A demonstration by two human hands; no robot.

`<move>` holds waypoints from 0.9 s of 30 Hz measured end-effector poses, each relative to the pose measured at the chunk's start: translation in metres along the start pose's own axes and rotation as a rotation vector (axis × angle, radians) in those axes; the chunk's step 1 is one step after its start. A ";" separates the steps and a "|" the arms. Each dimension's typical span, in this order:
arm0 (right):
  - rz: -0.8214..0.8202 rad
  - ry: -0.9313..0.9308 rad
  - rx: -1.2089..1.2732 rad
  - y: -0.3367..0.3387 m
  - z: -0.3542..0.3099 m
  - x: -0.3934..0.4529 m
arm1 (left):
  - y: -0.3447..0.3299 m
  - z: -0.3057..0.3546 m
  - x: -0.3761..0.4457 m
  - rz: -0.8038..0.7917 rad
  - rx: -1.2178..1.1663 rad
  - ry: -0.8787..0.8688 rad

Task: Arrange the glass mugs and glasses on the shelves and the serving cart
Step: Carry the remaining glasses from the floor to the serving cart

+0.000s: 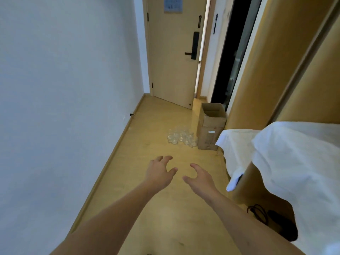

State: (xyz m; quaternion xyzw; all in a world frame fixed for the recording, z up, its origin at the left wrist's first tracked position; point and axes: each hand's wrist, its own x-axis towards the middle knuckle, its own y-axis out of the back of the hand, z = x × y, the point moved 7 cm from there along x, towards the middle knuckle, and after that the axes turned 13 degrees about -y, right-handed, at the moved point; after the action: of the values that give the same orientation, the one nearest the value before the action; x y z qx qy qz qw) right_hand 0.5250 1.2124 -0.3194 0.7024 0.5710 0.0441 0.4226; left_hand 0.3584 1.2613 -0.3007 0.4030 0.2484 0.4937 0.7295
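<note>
Left arm: bare, stretched forward from the lower left of the view.
Left hand: palm down, fingers spread and loosely curled, holding nothing.
Right arm: bare, stretched forward from the lower right.
Right hand: palm turned inward, fingers loosely curled, thumb pointing toward the left hand, holding nothing.
Spacing: hands near each other, not touching.
</note>
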 end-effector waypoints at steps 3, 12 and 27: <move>0.027 -0.042 -0.001 -0.008 -0.032 0.034 | 0.014 -0.028 0.046 -0.034 0.001 -0.030; 0.062 -0.122 -0.032 -0.035 -0.093 0.107 | 0.043 -0.103 0.136 -0.079 -0.030 -0.042; 0.036 -0.173 -0.052 -0.037 -0.144 0.259 | 0.031 -0.159 0.284 -0.118 -0.078 0.023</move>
State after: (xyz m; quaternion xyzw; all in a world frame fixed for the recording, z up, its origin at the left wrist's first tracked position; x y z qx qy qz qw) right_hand 0.5075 1.5075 -0.3602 0.7024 0.5184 0.0058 0.4877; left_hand 0.3320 1.5834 -0.3525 0.3535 0.2605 0.4638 0.7695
